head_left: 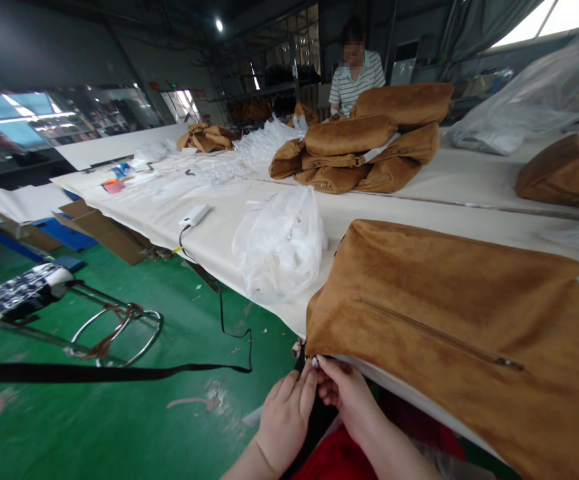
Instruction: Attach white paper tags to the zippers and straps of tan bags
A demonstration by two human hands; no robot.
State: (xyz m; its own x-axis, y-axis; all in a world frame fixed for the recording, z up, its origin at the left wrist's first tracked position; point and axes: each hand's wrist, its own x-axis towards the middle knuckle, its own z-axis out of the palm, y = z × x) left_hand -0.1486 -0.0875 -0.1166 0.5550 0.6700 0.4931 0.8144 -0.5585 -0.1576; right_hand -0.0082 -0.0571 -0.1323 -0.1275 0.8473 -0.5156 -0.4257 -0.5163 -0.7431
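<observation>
A large brown suede-like bag (439,287) lies on the table in front of me, a zipper (439,333) running across its upper face. Both my hands meet at its near left corner, by the table edge. My left hand (286,410) has its fingers closed and pressed together at that corner. Beside it, my right hand (346,393) pinches with thumb and forefinger, the other fingers curled in. A small pale, shiny bit (315,362) shows between the fingertips; its kind is too small to make out.
A clear plastic bag of white scraps (282,247) sits left of the brown bag. More brown bags (352,137) are piled farther back, near a person in a striped shirt (356,83). A white power strip (195,215) lies at the table edge; a stool (114,327) stands left.
</observation>
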